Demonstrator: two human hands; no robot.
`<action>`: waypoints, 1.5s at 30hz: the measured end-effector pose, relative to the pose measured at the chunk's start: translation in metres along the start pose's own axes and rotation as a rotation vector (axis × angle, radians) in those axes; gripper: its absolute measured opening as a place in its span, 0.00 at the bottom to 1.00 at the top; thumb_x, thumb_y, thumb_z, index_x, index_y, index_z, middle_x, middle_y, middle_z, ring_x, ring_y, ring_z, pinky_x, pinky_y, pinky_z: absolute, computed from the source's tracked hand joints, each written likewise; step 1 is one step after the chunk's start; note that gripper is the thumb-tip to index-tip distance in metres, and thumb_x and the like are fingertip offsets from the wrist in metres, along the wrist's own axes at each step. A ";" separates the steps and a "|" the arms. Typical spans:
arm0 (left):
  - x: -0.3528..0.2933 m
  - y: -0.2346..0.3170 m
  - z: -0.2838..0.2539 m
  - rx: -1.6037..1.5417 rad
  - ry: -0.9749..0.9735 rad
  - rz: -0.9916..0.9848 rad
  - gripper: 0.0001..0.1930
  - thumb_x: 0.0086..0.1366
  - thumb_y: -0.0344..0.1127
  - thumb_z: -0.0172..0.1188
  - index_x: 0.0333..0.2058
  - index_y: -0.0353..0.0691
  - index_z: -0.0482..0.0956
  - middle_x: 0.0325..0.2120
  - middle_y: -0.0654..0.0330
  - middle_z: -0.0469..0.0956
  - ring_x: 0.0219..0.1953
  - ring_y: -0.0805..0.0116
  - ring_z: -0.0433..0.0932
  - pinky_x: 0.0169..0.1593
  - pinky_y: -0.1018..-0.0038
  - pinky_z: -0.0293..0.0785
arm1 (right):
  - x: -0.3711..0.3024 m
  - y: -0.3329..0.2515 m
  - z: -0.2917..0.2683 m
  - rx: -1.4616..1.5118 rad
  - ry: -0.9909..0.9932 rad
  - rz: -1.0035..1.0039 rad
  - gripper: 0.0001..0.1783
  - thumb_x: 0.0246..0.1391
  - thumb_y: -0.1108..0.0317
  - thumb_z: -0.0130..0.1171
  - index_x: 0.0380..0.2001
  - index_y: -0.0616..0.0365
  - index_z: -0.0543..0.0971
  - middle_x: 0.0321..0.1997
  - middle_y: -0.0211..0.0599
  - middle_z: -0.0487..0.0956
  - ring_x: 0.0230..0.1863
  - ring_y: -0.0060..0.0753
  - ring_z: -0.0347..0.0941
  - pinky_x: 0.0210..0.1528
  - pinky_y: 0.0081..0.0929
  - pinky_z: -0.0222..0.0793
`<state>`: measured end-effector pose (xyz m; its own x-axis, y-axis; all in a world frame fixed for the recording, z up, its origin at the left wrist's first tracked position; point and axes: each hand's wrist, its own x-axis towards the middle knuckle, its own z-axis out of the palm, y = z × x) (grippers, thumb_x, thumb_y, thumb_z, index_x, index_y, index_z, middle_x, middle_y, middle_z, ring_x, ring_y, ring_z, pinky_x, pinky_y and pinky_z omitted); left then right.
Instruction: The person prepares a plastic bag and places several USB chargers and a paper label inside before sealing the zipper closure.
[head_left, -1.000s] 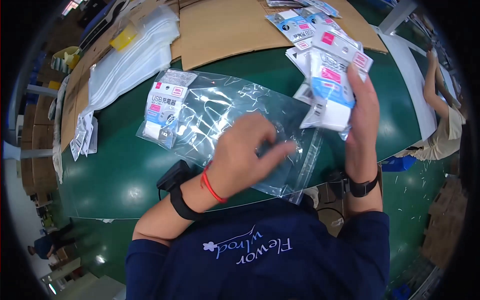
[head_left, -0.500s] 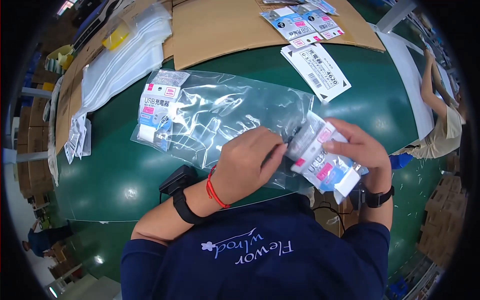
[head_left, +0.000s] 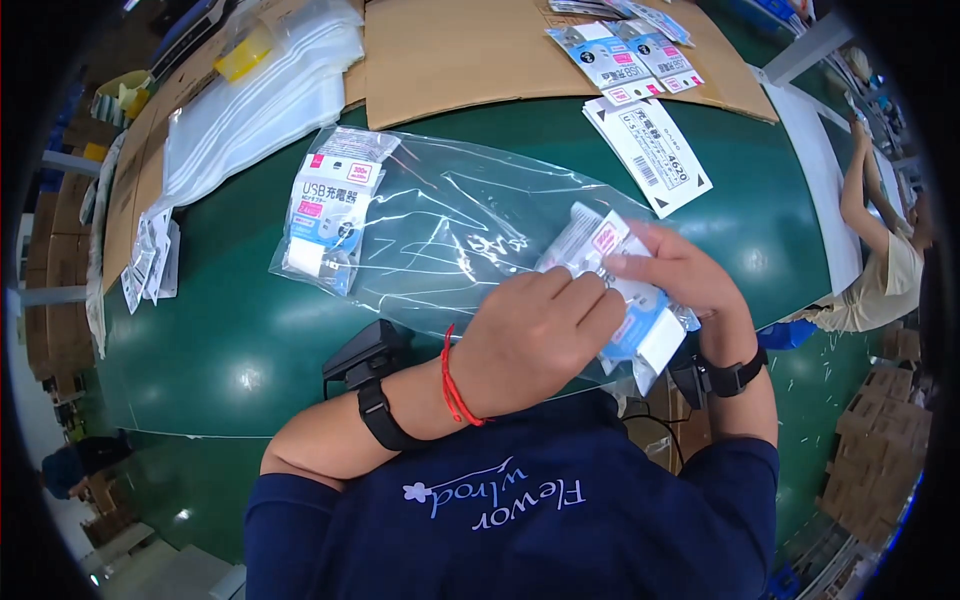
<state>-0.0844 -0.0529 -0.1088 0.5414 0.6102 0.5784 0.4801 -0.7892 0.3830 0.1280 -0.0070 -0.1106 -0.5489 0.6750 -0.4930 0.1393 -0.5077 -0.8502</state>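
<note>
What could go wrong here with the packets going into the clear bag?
The right hand grips a fanned stack of packets; one may slip out. The left hand pinches the clear bag mouth, which may fold shut. A packet already inside sits at the far end, so the new ones may bunch up.

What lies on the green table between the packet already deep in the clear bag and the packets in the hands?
In the head view, only the crinkled clear bag lies between the bagged packet and the held packets.

We look steeply down from head height, close above the green table (head_left: 230,330), through one fisheye view.
</note>
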 end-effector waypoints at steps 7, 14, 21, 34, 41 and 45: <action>-0.015 0.002 -0.020 -0.078 -0.008 0.074 0.05 0.49 0.31 0.55 0.27 0.39 0.72 0.22 0.63 0.66 0.23 0.69 0.70 0.24 0.75 0.67 | 0.046 -0.014 0.053 -0.294 -0.105 -0.260 0.25 0.60 0.64 0.55 0.59 0.61 0.65 0.53 0.34 0.73 0.51 0.20 0.67 0.54 0.21 0.63; -0.027 0.018 -0.012 -0.046 0.110 0.124 0.05 0.49 0.33 0.55 0.25 0.39 0.71 0.22 0.63 0.65 0.24 0.70 0.69 0.26 0.78 0.66 | 0.090 -0.014 0.118 0.054 -0.003 -0.263 0.26 0.62 0.62 0.53 0.59 0.62 0.64 0.52 0.35 0.73 0.52 0.21 0.66 0.55 0.22 0.63; -0.032 0.028 -0.001 -0.159 0.203 0.219 0.06 0.48 0.33 0.55 0.24 0.38 0.71 0.23 0.63 0.67 0.27 0.70 0.71 0.27 0.78 0.67 | 0.121 0.012 0.149 0.439 0.299 -0.470 0.24 0.61 0.62 0.53 0.56 0.62 0.66 0.49 0.36 0.74 0.49 0.21 0.68 0.51 0.22 0.65; -0.060 0.019 -0.002 -0.270 0.180 0.260 0.06 0.49 0.34 0.54 0.23 0.37 0.71 0.24 0.61 0.68 0.29 0.68 0.71 0.29 0.77 0.68 | 0.116 0.009 0.145 0.331 0.275 -0.295 0.16 0.59 0.66 0.56 0.46 0.66 0.75 0.40 0.37 0.79 0.38 0.22 0.75 0.41 0.20 0.72; -0.064 0.030 -0.005 -0.192 0.185 0.292 0.06 0.50 0.35 0.54 0.23 0.38 0.72 0.23 0.61 0.67 0.28 0.68 0.70 0.30 0.77 0.67 | 0.129 0.000 0.177 0.484 0.336 -0.348 0.15 0.59 0.66 0.56 0.44 0.65 0.76 0.39 0.36 0.79 0.34 0.23 0.76 0.35 0.18 0.73; -0.060 0.023 -0.014 -0.189 0.220 0.263 0.07 0.50 0.35 0.54 0.23 0.38 0.72 0.23 0.61 0.67 0.28 0.67 0.71 0.31 0.76 0.66 | 0.127 0.002 0.166 0.498 0.260 -0.256 0.14 0.59 0.66 0.56 0.44 0.66 0.76 0.37 0.36 0.80 0.33 0.23 0.77 0.34 0.19 0.74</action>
<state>-0.1154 -0.1082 -0.1249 0.4580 0.3717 0.8075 0.1977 -0.9282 0.3151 -0.0785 -0.0108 -0.1444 -0.2867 0.8849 -0.3671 -0.4060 -0.4593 -0.7901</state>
